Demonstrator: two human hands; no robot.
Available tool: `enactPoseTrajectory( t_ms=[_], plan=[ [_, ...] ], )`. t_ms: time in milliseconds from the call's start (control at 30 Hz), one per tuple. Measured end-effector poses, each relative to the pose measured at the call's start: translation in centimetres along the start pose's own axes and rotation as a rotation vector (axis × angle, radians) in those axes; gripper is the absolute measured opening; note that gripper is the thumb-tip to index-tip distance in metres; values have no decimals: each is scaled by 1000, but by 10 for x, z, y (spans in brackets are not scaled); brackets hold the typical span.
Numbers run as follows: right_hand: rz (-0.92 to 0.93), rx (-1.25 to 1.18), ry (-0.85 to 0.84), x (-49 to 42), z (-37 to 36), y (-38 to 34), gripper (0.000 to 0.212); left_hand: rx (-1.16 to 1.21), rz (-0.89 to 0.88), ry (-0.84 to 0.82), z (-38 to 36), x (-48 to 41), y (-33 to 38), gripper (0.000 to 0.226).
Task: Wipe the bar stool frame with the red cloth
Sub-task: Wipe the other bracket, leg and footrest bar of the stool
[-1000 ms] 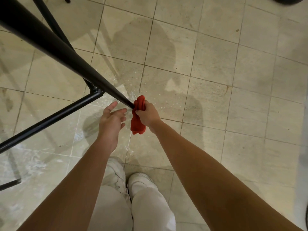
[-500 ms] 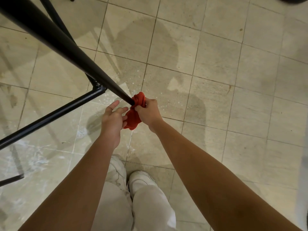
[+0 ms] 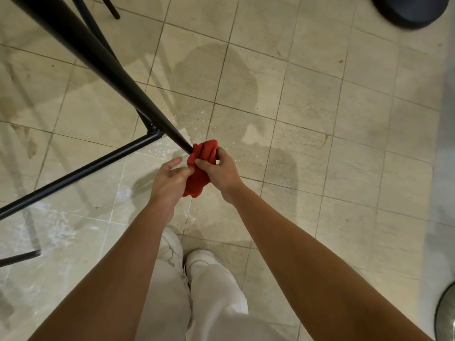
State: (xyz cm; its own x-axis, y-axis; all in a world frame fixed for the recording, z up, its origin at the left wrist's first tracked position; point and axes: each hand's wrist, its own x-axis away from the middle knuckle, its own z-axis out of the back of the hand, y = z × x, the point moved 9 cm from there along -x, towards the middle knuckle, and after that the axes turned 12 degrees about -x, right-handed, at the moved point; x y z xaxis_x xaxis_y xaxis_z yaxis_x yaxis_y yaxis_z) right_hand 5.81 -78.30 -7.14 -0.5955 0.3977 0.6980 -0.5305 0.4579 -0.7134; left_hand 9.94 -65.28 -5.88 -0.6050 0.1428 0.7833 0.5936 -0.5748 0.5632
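- The red cloth (image 3: 200,166) bunches around the lower end of the black stool leg (image 3: 118,77).
- Right hand (image 3: 221,172) grips the cloth at that leg.
- Left hand (image 3: 170,183) pinches the cloth's hanging part, just below the leg.

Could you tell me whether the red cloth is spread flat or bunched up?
Bunched: the cloth is crumpled around the leg tip, gripped by both hands.

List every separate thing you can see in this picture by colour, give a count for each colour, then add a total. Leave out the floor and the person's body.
Black: 2, the bar stool frame and a round dark object at the top right edge
Red: 1, the red cloth
White: 2, the shoes
Grey: 1, a round metallic object, cut off at the bottom right
Total: 6
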Motion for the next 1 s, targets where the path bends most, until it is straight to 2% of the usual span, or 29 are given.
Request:
enactPoseTrajectory(
  t_ms=[100, 167, 400, 533, 667, 767, 867, 1000],
  plan=[
    [-6, -10, 23, 12, 6, -9, 57, -95, -40, -6, 4, 19, 13, 37],
    [-32, -16, 4, 22, 6, -14, 60, -122, -64, -13, 7, 33, 21, 33],
    [-52, -30, -93, 68, -6, -46, 29, -99, -102, -22, 22, 83, 47, 19],
    [0, -25, -238, 102, -32, -66, 31, -57, -150, 33, 40, 107, 59, 13],
    [59, 8, -312, 131, -51, -79, 36, -64, -200, 55, 59, 132, 64, 15],
    [222, 105, -357, 151, -69, -97, 34, -31, -216, 56, 76, 149, 66, 19],
    [472, 335, -204, 165, -76, -122, 38, -36, -238, 100, 95, 159, 72, 23],
    [691, 787, 55, 170, -85, -143, 51, -27, -250, 138, 120, 166, 76, 25]
  ],
)
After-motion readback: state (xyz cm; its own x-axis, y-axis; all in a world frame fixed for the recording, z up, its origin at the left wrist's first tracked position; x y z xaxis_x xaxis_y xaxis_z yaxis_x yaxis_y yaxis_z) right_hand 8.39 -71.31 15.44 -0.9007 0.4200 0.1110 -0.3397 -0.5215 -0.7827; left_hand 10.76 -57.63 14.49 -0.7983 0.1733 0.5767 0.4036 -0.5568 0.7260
